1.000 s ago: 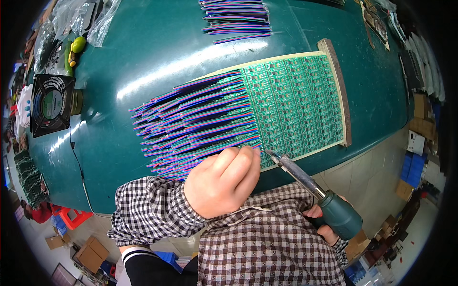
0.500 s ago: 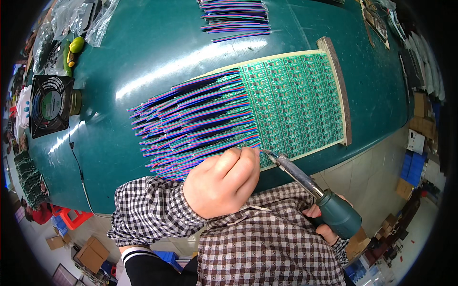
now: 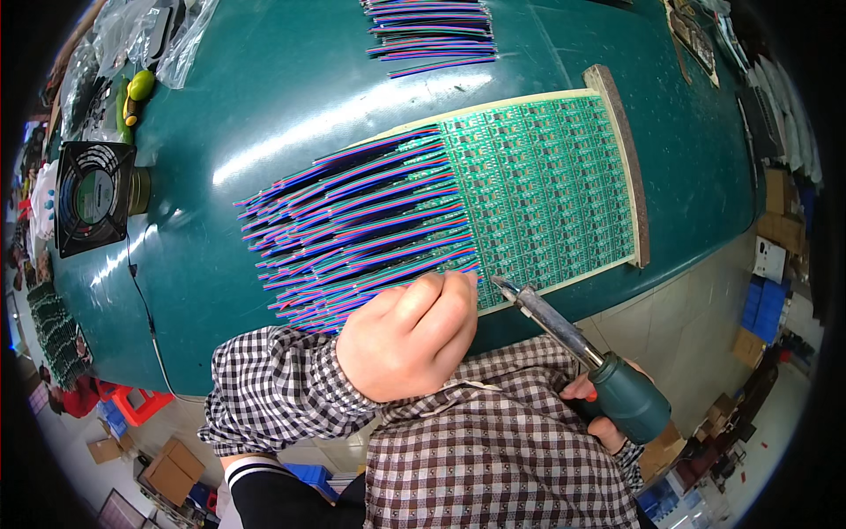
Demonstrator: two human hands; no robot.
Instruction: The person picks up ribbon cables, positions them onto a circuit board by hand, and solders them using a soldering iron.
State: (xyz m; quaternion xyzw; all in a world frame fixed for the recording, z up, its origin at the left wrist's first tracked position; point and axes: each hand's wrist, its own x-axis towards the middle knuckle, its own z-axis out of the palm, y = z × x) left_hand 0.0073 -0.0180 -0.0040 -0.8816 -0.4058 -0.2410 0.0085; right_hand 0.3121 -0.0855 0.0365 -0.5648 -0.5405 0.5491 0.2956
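Observation:
A green circuit board panel [image 3: 546, 185] lies on the table, with rows of small components. Flat ribbon wires [image 3: 370, 212], striped blue, red, green and black, run leftward from its left part. My left hand [image 3: 405, 339] is closed in a pinch at the panel's near edge, on the end of a ribbon wire mostly covered by the fingers. Wrapped round the green handle of a soldering iron [image 3: 630, 401] is my right hand [image 3: 604, 432], largely hidden behind it. The iron's tip hovers just right of my left fingertips, over the panel's near edge; contact is hard to tell.
A bundle of ribbon wires [image 3: 430, 35] lies at the far side. A brown bar [image 3: 621, 167] borders the panel's right edge. At left stands a black fan [image 3: 95, 196] with its cable, near plastic bags [image 3: 189, 44]. Cardboard boxes [image 3: 170, 472] sit on the floor.
The soldering iron's tip has shifted slightly right, away from my left fingertips. My left hand keeps its pinch almost in the same spot.

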